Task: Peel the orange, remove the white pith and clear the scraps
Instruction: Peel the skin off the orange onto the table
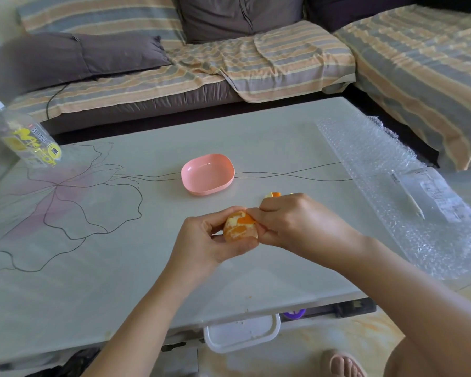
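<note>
Glossy, smooth desk (147, 268); a smooth pink plastic dish (207, 174); clear bubble wrap (386, 170), knobbly and shiny; a clear plastic bottle (25, 137); striped cloth over the sofa (256, 61); the orange (239, 227) matt with pith.

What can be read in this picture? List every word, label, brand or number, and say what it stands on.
Bottle label: large yellow lettering and small characters, too blurred to read.
Printed slip on the bubble wrap: rows of fine print, too small to read.
Orange, pink dish, table: no text; the table bears only a drawn flower outline.
Nothing can be quoted for certain.
</note>
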Demonstrator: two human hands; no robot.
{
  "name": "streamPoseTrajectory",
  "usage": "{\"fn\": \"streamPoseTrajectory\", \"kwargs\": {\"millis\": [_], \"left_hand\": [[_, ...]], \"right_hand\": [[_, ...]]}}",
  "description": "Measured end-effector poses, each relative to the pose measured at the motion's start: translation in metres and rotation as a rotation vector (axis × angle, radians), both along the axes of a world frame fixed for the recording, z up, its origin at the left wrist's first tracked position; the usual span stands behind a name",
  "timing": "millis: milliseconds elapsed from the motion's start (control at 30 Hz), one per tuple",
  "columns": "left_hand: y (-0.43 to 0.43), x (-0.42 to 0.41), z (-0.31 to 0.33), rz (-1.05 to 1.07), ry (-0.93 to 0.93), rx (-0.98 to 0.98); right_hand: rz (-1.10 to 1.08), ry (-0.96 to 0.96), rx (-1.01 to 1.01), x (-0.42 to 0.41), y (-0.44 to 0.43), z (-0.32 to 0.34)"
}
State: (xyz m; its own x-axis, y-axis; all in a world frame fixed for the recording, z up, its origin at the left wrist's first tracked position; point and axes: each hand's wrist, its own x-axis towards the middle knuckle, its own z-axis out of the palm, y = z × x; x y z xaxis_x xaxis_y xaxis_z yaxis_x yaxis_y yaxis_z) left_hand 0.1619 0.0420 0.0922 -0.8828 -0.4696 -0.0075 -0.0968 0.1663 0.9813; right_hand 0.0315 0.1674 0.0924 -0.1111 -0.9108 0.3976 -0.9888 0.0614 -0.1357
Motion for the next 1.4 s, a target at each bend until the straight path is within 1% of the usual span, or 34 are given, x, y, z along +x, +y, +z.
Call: {"fn": "streamPoseTrajectory", "kwargs": {"millis": [133,333,533,600,667,833,1033,1233,1400], "left_hand": [[-0.001,-0.002,0.002,0.007,0.002,0.029],[-0.002,-0.002,0.0,0.024,-0.057,0.065],[-0.005,0.0,0.0,-0.002,-0.084,0.072],[-0.007,0.0,0.001,-0.004,-0.084,0.026],[-0.007,0.001,0.002,-0.001,-0.094,-0.034],[-0.004,0.001,0.0,0.038,-0.137,-0.166],[-0.005,0.002,0.001,0.011,-0.114,-0.317],[-0.006,0.004,0.005,-0.01,-0.062,-0.355],[-0.007,0.006,0.007,-0.045,-0.044,-0.33]], "right_hand": [[-0.024,0.026,-0.075,0.0,0.001,0.001],[-0.072,-0.062,-0.131,0.002,0.002,0.007],[-0.038,-0.272,-0.033,-0.008,0.007,0.01],[0.003,-0.416,-0.053,-0.006,0.01,0.012],[0.016,-0.488,-0.077,-0.002,0.011,0.012],[-0.029,-0.433,-0.083,0.0,0.005,0.003],[-0.045,-0.133,-0.09,0.007,-0.003,-0.005],[-0.035,-0.011,-0.166,0.014,-0.005,-0.006],[-0.022,0.022,-0.174,0.013,-0.005,-0.005]]}}
